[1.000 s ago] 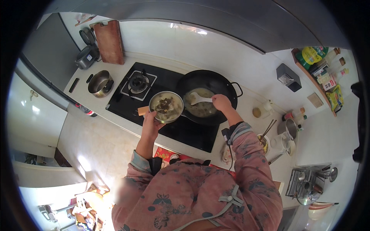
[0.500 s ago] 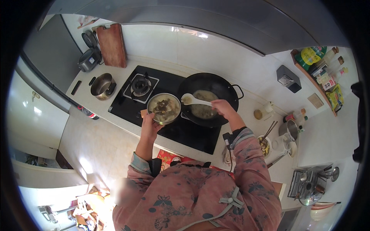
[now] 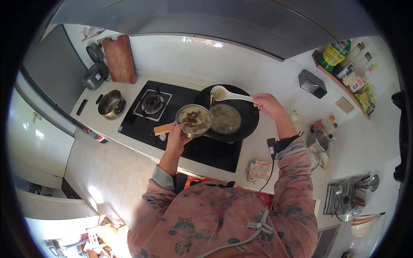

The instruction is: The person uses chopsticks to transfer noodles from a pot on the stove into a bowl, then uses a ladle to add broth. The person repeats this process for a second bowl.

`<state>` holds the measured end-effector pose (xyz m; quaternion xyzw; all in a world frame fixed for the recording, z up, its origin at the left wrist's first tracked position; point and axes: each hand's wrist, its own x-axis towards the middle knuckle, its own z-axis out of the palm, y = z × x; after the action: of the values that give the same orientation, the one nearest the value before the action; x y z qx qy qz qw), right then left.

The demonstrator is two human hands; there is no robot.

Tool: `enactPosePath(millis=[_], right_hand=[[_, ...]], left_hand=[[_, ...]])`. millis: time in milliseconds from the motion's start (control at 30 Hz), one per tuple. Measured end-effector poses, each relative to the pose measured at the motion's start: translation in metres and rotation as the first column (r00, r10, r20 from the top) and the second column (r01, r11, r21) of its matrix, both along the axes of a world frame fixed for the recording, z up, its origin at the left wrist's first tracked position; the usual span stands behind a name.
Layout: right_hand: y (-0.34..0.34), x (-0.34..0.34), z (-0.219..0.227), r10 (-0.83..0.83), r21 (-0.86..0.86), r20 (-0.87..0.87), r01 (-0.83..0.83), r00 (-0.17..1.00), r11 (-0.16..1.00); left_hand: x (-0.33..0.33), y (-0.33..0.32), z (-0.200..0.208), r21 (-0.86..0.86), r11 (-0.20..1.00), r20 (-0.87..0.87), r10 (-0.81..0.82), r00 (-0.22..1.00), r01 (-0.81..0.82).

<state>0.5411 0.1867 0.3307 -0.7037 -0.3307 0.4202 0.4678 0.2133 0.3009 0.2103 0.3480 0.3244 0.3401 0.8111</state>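
My left hand [image 3: 175,138] is closed around the near side of a small metal pot [image 3: 209,126], its thumb by the rim. Pale broth with dark leafy bits and chunks fills the pot, and a flat wooden piece that looks like its handle [image 3: 162,129] sticks out to the left. In my right hand [image 3: 269,106] is the end of a white ladle [image 3: 238,96]. Cloudy broth sits in the ladle's bowl, held over the far left part of a black wok [image 3: 249,112], with a dark strand or drip at its edge. More cloudy broth lies in the wok, right of the pot.
The black cooktop [image 3: 215,155] has a bare burner [image 3: 152,102] at left. Beyond stand a metal saucepan [image 3: 111,104], a rice cooker [image 3: 94,76] and a wooden cutting board [image 3: 119,59]. A wrapped packet [image 3: 259,170] lies at the counter's front right. The range hood [image 3: 172,19] overhangs.
The ladle has moved from beside the pot to higher over the wok, and my right hand went right and up. My left hand brought the pot slightly right, partly over the wok's edge.
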Motion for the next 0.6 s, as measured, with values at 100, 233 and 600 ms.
enactPosePath(millis=[100, 233, 600], right_hand=[[-0.01, -0.003, 0.031, 0.054, 0.046, 0.025, -0.055, 0.998, 0.997], [-0.014, -0.012, 0.056, 0.086, -0.007, 0.179, -0.086, 0.98, 0.996], [-0.047, -0.094, 0.053, -0.18, 0.152, 0.983, -0.448, -0.02, 0.881]], left_hand=[[0.015, -0.002, 0.003, 0.003, 1.0, -0.02, -0.025, 0.999, 0.025], [0.033, -0.002, 0.003, -0.018, 0.996, 0.038, -0.088, 0.995, 0.088], [0.031, -0.006, 0.016, 0.008, 0.986, 0.074, -0.164, 0.984, 0.164]])
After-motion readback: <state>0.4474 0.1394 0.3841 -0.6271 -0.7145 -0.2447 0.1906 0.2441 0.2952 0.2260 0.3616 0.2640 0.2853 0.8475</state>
